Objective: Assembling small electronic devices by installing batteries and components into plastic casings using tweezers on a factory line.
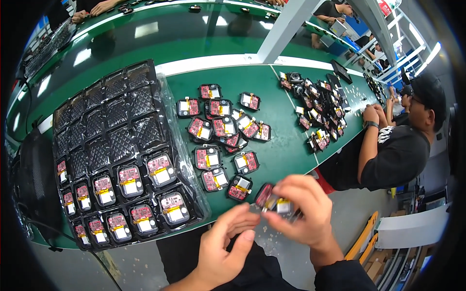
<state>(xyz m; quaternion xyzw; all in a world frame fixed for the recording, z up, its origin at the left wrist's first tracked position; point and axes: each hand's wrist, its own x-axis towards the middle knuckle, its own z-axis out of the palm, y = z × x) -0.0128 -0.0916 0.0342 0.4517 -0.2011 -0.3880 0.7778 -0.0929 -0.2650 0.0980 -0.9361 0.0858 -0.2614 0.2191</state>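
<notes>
My right hand holds a small electronic module between thumb and fingers, above the table's near edge. A red circuit board, yellow tape and a silvery battery show on it; my fingers cover part. My left hand is just left of it, fingers slightly bent, thumb apart, with nothing visible in it. Beyond my hands, several similar modules in black housings lie loose, some overlapping. On the left stands a black plastic tray. Modules sit in its nearer pockets, such as one housed module; textured black pocket floors show farther back.
A heap of modules lies farther right on the green table. Beside it a co-worker in black sits with hands over the table. A grey metal post rises from the white rail behind. A dark mesh object is beyond the tray's left side.
</notes>
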